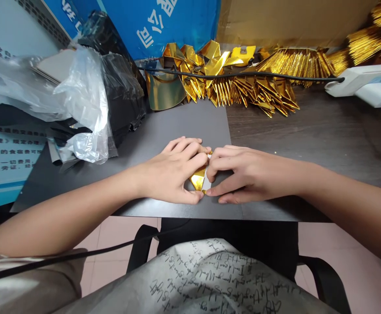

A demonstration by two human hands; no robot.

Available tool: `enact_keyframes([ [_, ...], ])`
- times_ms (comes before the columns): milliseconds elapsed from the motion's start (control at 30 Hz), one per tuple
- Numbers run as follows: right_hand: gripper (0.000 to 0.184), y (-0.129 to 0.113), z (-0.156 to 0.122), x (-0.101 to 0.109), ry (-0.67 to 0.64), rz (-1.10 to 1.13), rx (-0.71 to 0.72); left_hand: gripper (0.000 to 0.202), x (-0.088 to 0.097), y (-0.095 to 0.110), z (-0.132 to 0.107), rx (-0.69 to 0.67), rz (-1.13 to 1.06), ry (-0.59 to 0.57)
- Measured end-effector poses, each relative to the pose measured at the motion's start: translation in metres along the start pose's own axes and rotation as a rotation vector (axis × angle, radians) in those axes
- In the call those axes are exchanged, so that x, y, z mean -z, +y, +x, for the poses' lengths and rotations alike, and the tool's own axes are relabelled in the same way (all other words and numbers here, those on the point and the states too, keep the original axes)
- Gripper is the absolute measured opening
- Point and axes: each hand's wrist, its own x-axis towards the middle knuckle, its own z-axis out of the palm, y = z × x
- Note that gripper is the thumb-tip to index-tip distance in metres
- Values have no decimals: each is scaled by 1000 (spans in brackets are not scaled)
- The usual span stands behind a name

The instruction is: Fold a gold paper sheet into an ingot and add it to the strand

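Nearest my eyes lay my own pale shirt (pixel 197 279), printed with dark handwritten script, and just past it stood the black back of my chair (pixel 226 233) above pink floor tiles (pixel 121 248). A thin black cord (pixel 79 254) ran across my left sleeve. My forearms reached over the front edge of a dark wooden desk (pixel 311 126) and onto a grey mat (pixel 184 124). My left hand (pixel 174 172) and my right hand (pixel 247 174) were curled and pressed in toward each other, their fingertips and thumbs pinching a small folded piece of gold foil (pixel 198 179) between them. Its silvery white side (pixel 206 184) showed at the centre. The piece was over the mat near its front edge, though I could not tell whether it touched the mat. Beyond my hands, a heap of folded gold foil pieces (pixel 256 87) lay along the back of the desk, with a curved gold foil strip (pixel 162 90) at its left end. A second black cord (pixel 243 75) stretched across the heap to a white device (pixel 363 80). To my left sat a clear plastic bag (pixel 86 104) against a black plastic bag (pixel 121 91), and a blue printed board (pixel 158 22) and brown cardboard (pixel 291 22) stood behind everything.
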Motion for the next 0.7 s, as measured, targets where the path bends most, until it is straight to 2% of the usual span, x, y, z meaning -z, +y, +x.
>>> enact_keyframes([
  [167, 20, 4, -2, 0, 11, 37, 19, 43, -1, 0, 0, -7, 7, 19],
  [500, 25, -5, 0, 1, -33, -94, -6, 47, -3, 1, -1, -19, 54, 37],
  [700, 23, -6, 1, 1, -26, -91, -1, 49, -2, 1, 0, -10, 58, 17],
])
